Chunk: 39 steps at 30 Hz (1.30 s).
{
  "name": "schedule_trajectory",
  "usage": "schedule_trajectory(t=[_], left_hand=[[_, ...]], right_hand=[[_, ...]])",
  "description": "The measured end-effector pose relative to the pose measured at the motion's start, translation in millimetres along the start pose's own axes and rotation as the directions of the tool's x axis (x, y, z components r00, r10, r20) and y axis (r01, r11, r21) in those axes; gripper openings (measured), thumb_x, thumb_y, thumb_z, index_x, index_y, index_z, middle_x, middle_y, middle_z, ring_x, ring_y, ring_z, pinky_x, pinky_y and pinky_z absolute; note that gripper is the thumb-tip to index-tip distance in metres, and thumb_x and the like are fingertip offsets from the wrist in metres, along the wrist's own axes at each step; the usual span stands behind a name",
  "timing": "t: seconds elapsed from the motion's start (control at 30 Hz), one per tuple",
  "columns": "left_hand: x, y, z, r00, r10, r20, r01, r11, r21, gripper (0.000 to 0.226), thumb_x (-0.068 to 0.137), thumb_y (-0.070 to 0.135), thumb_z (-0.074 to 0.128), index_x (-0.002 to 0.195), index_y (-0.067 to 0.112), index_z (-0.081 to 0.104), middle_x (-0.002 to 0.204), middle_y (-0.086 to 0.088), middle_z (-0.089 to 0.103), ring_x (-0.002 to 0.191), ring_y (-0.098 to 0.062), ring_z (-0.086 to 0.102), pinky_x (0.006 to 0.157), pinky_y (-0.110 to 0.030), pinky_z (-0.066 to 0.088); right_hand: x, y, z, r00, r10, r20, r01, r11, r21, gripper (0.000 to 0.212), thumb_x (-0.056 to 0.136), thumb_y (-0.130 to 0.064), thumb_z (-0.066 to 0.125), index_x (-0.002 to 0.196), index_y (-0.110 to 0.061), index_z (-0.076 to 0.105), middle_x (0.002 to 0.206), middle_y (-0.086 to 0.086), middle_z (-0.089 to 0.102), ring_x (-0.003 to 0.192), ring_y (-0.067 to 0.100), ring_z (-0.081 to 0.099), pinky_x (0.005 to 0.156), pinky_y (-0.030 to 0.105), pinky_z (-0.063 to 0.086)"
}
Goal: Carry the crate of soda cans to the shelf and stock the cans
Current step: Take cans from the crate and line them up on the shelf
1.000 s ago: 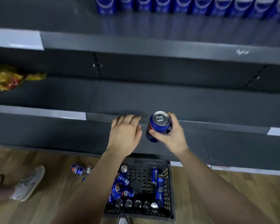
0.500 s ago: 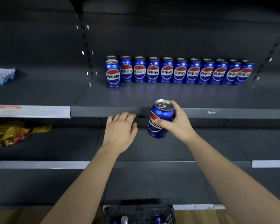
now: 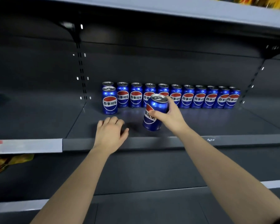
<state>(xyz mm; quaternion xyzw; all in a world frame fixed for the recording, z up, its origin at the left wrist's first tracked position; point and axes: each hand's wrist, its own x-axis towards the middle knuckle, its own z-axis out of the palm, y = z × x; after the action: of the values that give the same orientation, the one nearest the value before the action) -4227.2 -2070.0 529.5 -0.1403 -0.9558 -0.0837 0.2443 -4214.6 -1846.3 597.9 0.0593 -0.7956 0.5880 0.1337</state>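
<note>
The held can (image 3: 157,104) partly hides the can row (image 3: 199,97).

Dark grey shelf (image 3: 217,125), row of blue cans (image 3: 187,98) upright at its back, another can (image 3: 109,101) just before the row's left end.

The picture is rather dim. Light comes from the front and above: the row of cans (image 3: 199,98) shines and throws blue reflections on the shelf board (image 3: 208,123). Deep shadow lies under the upper shelf (image 3: 152,12). Lines bend at the edges; the yellow packets (image 3: 265,2) at top right are blurred.
</note>
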Motion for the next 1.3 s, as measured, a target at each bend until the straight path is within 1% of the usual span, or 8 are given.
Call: schedule_trajectory(t=[0.23, 0.4, 0.5, 0.6, 0.77, 0.93, 1.07, 1.3], left_hand=[[9.8, -5.6, 8.8, 0.994, 0.007, -0.106, -0.007, 1.0, 0.002, 0.044, 0.08, 0.051, 0.036, 0.093, 0.024, 0.067, 0.089, 0.006, 0.061, 0.088, -0.018, 0.055, 0.082, -0.037, 0.037], [9.1, -6.9, 11.1, 0.995, -0.008, -0.097, 0.011, 1.0, 0.026, 0.041, 0.08, 0.05, 0.036, 0.092, 0.024, 0.066, 0.087, 0.006, 0.062, 0.086, -0.018, 0.055, 0.081, -0.035, 0.034], [8.9, -6.4, 11.7, 0.995, -0.031, -0.098, 0.033, 0.999, 0.022, 0.041, 0.079, 0.05, 0.037, 0.091, 0.024, 0.066, 0.086, 0.006, 0.063, 0.085, -0.018, 0.055, 0.082, -0.036, 0.034], [9.0, -6.5, 12.4, 0.993, -0.043, -0.112, 0.046, 0.999, 0.028, 0.042, 0.078, 0.05, 0.035, 0.09, 0.024, 0.066, 0.085, 0.006, 0.064, 0.084, -0.018, 0.056, 0.081, -0.035, 0.032], [8.7, -5.2, 10.8, 0.993, -0.068, -0.095, 0.071, 0.997, 0.031, 0.045, 0.079, 0.051, 0.03, 0.095, 0.026, 0.064, 0.089, 0.008, 0.064, 0.088, -0.016, 0.056, 0.085, -0.034, 0.03], [8.5, -5.4, 9.8, 0.995, -0.079, -0.065, 0.081, 0.996, 0.027, 0.046, 0.081, 0.052, 0.03, 0.101, 0.027, 0.062, 0.096, 0.009, 0.064, 0.094, -0.015, 0.054, 0.088, -0.033, 0.028], [8.0, -6.5, 11.4, 0.995, -0.078, -0.068, 0.08, 0.997, 0.016, 0.045, 0.082, 0.052, 0.03, 0.101, 0.027, 0.062, 0.096, 0.009, 0.064, 0.095, -0.015, 0.054, 0.09, -0.032, 0.028], [8.6, -6.9, 12.6, 0.993, -0.08, -0.09, 0.082, 0.996, 0.023, 0.05, 0.08, 0.053, 0.026, 0.097, 0.025, 0.064, 0.091, 0.007, 0.064, 0.09, -0.016, 0.055, 0.088, -0.034, 0.032]], right_hand=[[26.6, 18.2, 12.2, 0.997, 0.015, 0.073, -0.012, 0.999, -0.049, 0.05, 0.071, -0.019, 0.085, 0.109, -0.034, 0.057, 0.106, -0.011, 0.071, 0.098, 0.004, 0.068, 0.098, 0.037, 0.052], [37.3, 31.8, 28.1, 0.997, 0.026, 0.079, -0.026, 1.0, -0.002, 0.069, 0.063, -0.034, 0.085, 0.124, -0.032, 0.052, 0.112, -0.011, 0.07, 0.104, 0.007, 0.067, 0.099, 0.04, 0.051], [38.4, 39.3, 40.0, 0.998, 0.029, 0.064, -0.032, 0.999, 0.044, 0.064, 0.072, -0.025, 0.082, 0.123, -0.036, 0.046, 0.115, -0.008, 0.067, 0.103, 0.007, 0.067, 0.098, 0.039, 0.052], [37.0, 43.8, 50.4, 0.999, 0.03, 0.032, -0.033, 0.995, 0.095, 0.065, 0.08, -0.02, 0.079, 0.128, -0.028, 0.035, 0.118, -0.006, 0.064, 0.1, 0.0, 0.066, 0.094, 0.028, 0.051], [39.3, 46.5, 54.9, 0.999, 0.037, -0.002, -0.037, 0.999, -0.032, 0.096, 0.051, -0.041, 0.093, 0.119, -0.028, 0.026, 0.122, -0.002, 0.057, 0.108, 0.011, 0.063, 0.096, 0.034, 0.052], [39.9, 46.7, 54.5, 0.999, 0.037, -0.039, -0.04, 0.995, -0.088, 0.084, 0.062, -0.025, 0.092, 0.116, -0.021, 0.029, 0.11, -0.008, 0.057, 0.095, 0.001, 0.06, 0.081, 0.022, 0.05], [42.0, 49.2, 54.8, 0.995, 0.032, -0.099, -0.044, 0.991, -0.125, 0.073, 0.061, -0.03, 0.092, 0.11, -0.021, 0.038, 0.108, -0.006, 0.059, 0.097, 0.005, 0.06, 0.086, 0.03, 0.052], [42.8, 50.4, 56.9, 0.997, -0.003, -0.075, -0.007, 0.991, -0.132, 0.069, 0.067, -0.032, 0.089, 0.12, -0.023, 0.044, 0.116, -0.011, 0.06, 0.101, 0.003, 0.058, 0.08, 0.018, 0.047]])
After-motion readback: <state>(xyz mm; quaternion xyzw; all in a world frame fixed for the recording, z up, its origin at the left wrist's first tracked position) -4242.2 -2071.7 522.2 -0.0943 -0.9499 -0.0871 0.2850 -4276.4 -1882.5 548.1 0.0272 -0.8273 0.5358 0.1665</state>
